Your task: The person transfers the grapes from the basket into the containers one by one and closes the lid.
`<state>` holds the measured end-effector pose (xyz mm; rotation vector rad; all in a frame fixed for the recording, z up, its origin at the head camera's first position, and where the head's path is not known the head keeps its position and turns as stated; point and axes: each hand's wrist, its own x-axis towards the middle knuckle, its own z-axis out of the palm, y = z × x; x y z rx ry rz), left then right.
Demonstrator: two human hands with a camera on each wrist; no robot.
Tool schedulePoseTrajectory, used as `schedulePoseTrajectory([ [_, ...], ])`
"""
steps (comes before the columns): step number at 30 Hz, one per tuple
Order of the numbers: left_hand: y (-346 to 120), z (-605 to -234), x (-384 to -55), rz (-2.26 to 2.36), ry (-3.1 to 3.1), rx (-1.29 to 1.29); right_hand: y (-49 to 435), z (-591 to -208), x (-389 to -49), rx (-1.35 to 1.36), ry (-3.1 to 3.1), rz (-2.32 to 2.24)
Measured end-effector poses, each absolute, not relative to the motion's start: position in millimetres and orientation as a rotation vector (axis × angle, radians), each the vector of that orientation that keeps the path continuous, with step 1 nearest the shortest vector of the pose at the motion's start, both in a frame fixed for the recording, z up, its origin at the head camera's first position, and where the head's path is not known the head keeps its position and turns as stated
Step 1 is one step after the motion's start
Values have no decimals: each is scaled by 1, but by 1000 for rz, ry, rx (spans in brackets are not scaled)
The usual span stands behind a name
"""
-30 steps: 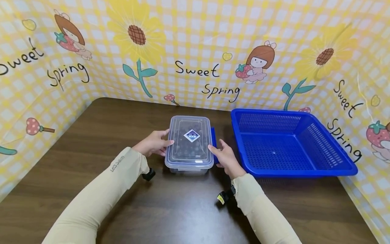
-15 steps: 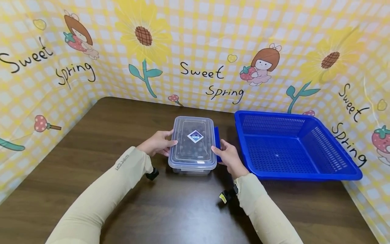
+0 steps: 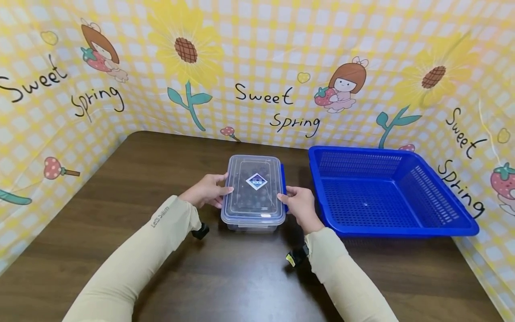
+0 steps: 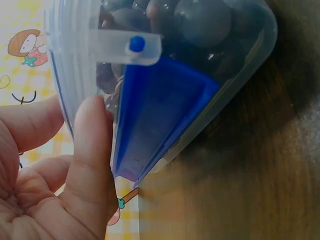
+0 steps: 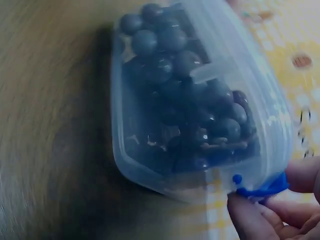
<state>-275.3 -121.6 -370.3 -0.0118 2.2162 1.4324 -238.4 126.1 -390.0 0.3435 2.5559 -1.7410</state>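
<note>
A clear plastic food container (image 3: 251, 227) with a lid and a diamond-shaped sticker (image 3: 256, 181) stands on the table, full of dark round balls (image 5: 172, 37) that look like fruit. At its left side my left hand (image 3: 206, 190) holds the lid rim, thumb on top. Below that rim, in the left wrist view, a blue side latch (image 4: 155, 110) hangs along the container wall. My right hand (image 3: 301, 205) pinches the other blue latch (image 5: 267, 187) against the lid's right edge, thumb on the lid; its fingertips are partly hidden in the head view.
A blue perforated plastic basket (image 3: 370, 230) sits just right of the right hand. The brown wooden table (image 3: 225, 277) ends at a yellow checked cloth wall (image 3: 257, 58) behind and on both sides. Each wrist carries a black camera.
The right latch stuck out from the lid's side before and now lies closer against it, with the right fingers drawn in round it. The left hand keeps its hold; the view shifts slightly.
</note>
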Motion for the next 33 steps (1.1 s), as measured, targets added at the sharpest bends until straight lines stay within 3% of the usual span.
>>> schedulePoseTrajectory([
  [12,-124,-371,-276,1430,2193,-41,125,-367,-236,137,2630,-1346],
  [33,-123,-372,-280,1432,2184,-33,127,-372,-239,300,2544,-1562],
])
